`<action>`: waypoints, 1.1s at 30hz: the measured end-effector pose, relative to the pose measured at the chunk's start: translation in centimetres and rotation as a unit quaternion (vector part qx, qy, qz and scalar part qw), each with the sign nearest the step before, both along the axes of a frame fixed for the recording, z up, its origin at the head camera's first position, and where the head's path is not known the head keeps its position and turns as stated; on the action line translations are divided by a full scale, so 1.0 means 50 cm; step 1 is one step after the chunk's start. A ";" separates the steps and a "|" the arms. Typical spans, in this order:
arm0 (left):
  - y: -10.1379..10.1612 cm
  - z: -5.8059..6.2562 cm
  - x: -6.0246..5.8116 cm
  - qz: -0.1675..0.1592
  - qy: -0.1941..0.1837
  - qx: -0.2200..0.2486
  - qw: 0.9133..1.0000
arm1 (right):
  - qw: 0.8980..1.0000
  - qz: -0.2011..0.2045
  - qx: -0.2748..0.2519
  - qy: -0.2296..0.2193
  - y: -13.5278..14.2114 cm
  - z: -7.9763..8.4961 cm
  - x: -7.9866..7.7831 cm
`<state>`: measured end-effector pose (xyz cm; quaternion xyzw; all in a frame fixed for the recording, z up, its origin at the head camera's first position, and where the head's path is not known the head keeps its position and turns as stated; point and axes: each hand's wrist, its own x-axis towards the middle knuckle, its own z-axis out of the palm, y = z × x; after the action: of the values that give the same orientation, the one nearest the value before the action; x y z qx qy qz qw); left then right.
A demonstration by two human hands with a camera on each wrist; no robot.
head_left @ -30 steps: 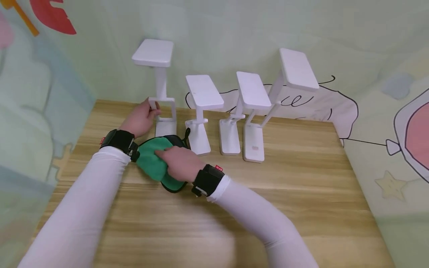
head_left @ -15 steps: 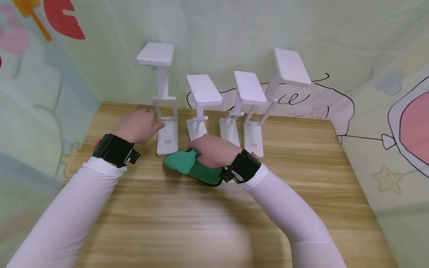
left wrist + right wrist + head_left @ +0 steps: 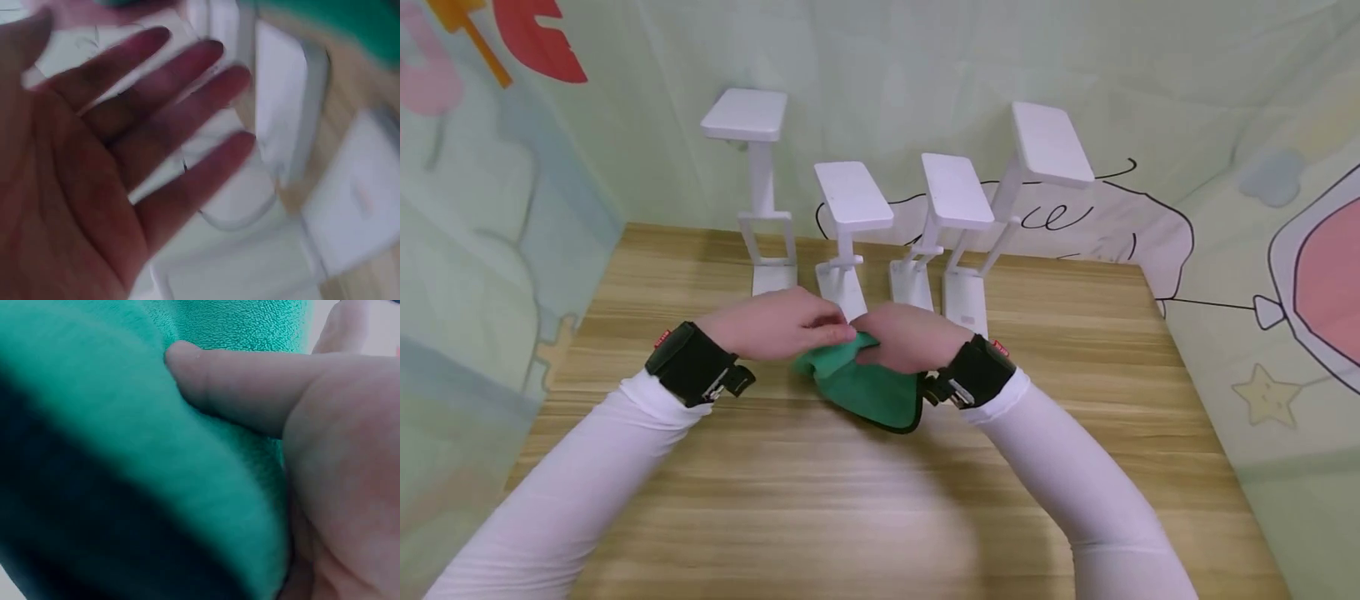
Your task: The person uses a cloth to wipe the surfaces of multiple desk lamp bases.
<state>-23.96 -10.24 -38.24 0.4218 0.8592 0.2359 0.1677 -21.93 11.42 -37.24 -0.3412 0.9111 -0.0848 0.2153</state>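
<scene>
A green terry cleaning cloth (image 3: 880, 396) with black edging hangs folded over the front of the table's lamp row. My right hand (image 3: 913, 337) pinches it; in the right wrist view the thumb (image 3: 231, 381) presses into the fabric (image 3: 125, 412). From the left, my left hand (image 3: 778, 323) reaches to the cloth's upper edge, thumb tip close to the right fingers. Its fingers (image 3: 187, 106) are spread and fairly straight in the left wrist view, with a blurred strip of green at the top right. Behind the hands, two white desk lamps, the leftmost lamp (image 3: 762, 179) and a shorter lamp (image 3: 853, 196), have partly hidden bases.
Two more white lamps stand to the right, a short lamp (image 3: 957, 192) and a taller lamp (image 3: 1052, 143). All stand along the back of the wooden table (image 3: 1075, 467), before a printed fabric backdrop (image 3: 910, 75).
The right hand has carried the cloth rightward from the leftmost lamp's base. My left hand has let go of that lamp's frame and come right and nearer, up to the cloth.
</scene>
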 end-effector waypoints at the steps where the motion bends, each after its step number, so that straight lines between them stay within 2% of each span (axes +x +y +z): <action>1: 0.007 0.000 0.004 0.001 0.001 -0.001 1.000 | 1.000 -0.005 -0.002 0.002 0.005 0.000 0.000; 4: 0.019 -0.001 0.010 0.007 0.037 -0.013 0.999 | 0.999 -0.006 -0.016 0.044 0.018 0.003 0.003; 6: 0.021 -0.002 0.009 0.004 0.058 -0.012 0.998 | 0.994 -0.011 -0.024 0.102 0.022 0.003 0.011; 10: 0.015 -0.004 0.003 0.000 0.080 0.006 0.997 | 0.970 0.002 -0.004 0.242 0.018 -0.021 0.044; 13: 0.007 -0.001 -0.006 0.015 0.091 0.011 0.996 | 0.957 0.030 0.028 0.286 0.011 -0.067 0.080; 15: 0.002 0.001 -0.011 0.024 0.091 0.013 0.995 | 0.961 0.047 0.040 0.271 0.010 -0.100 0.104; 18: -0.002 0.002 -0.016 0.029 0.088 0.011 0.996 | 0.976 0.052 0.048 0.207 0.015 -0.138 0.133; 21: -0.003 0.001 -0.018 0.028 0.083 0.010 0.996 | 0.990 0.046 0.045 0.128 0.020 -0.157 0.149; 24: -0.005 -0.003 -0.020 0.027 0.076 0.007 0.997 | 0.996 0.048 0.041 0.060 0.023 -0.160 0.154; 26: -0.006 -0.008 -0.022 0.028 0.068 0.000 0.997 | 0.997 0.053 0.036 0.033 0.027 -0.157 0.151; 29: -0.013 -0.021 -0.029 0.035 0.055 -0.010 0.998 | 0.998 0.060 0.019 0.021 0.041 -0.150 0.131; 33: -0.046 -0.049 -0.051 0.057 0.059 -0.010 0.997 | 0.999 0.016 -0.014 0.033 0.087 -0.130 0.078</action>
<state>-26.49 -12.53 -40.69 0.3834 0.8927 0.2111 0.1073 -18.02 15.75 -43.76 -0.3615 0.9108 -0.0826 0.1814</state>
